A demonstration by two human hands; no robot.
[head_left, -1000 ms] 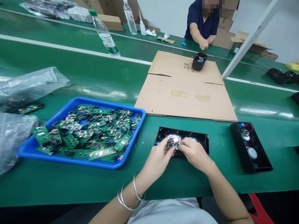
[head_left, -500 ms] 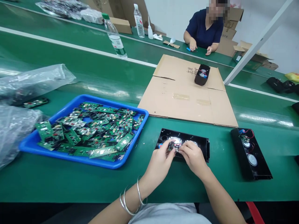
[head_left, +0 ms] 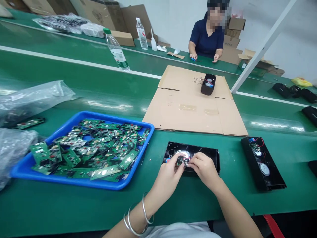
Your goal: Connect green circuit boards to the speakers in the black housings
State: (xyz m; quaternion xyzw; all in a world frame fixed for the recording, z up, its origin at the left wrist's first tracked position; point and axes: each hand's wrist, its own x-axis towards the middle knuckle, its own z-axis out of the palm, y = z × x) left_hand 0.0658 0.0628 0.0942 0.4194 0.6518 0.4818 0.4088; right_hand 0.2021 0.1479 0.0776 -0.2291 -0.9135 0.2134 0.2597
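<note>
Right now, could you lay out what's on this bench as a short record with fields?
left hand: left hand pinches a small circuit board
right hand: right hand meets it on the same board
under the hands: open black speaker housing
left of it: blue tray heaped with green boards
right of it: second black housing, speakers and red wire showing
behind: flat cardboard sheet bearing another housing
far side: a seated person in dark blue

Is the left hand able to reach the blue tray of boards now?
Probably yes: the blue tray lies just beside the left hand, with bare table between, but that hand holds the small board.
</note>
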